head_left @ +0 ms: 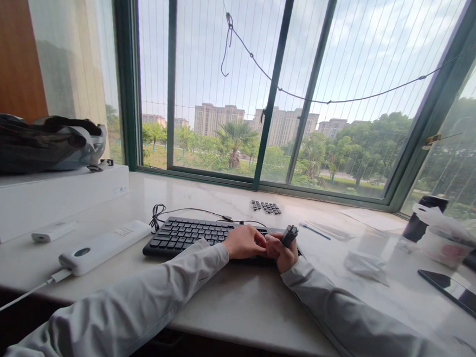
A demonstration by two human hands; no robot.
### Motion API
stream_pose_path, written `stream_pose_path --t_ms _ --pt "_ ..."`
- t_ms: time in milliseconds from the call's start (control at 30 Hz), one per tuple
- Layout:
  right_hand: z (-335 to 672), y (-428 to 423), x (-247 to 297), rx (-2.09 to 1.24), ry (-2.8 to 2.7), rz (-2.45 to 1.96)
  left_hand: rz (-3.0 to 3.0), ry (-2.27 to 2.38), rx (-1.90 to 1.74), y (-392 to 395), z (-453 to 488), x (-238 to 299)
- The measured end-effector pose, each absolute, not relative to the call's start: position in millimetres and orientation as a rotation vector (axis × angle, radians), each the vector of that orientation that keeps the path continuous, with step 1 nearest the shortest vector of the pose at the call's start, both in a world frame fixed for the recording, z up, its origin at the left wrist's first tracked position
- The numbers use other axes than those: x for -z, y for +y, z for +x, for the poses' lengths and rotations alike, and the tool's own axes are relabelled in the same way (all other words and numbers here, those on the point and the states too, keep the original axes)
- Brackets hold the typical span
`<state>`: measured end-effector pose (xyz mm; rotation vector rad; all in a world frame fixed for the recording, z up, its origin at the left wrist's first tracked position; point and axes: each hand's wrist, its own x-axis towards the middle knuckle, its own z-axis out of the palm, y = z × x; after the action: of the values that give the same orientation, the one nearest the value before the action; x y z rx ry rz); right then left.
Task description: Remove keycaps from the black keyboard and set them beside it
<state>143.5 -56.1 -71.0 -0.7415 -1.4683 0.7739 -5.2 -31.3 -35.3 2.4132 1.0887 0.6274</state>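
A black keyboard (193, 234) lies on the pale marble-look sill, its right part covered by my hands. My right hand (284, 252) is wrapped round a dark grey tool (290, 235) whose notched end sticks up past the thumb; its kind does not show. Against the right fingertips, my left hand (245, 241) is closed in a pinch over the keyboard, and whatever is between its fingers is hidden. Several loose black keycaps (266, 207) lie in rows behind the keyboard.
Left of the keyboard are a white power bank (102, 248) with a cable, a small white device (54, 232) and a white box (53, 195) bearing a dark bag. To the right lie a blue stick (316, 231), crumpled plastic (365, 266), a phone (456, 294) and a bagged cup (447, 242).
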Motion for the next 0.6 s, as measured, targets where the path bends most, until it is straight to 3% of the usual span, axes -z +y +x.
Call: stream_pose_path --t_ms 600 --pt "143.8 -66.9 66.2 -0.77 -1.564 -0.784 2.431 1.056 -0.596 -27.0 -6.0 36.8"
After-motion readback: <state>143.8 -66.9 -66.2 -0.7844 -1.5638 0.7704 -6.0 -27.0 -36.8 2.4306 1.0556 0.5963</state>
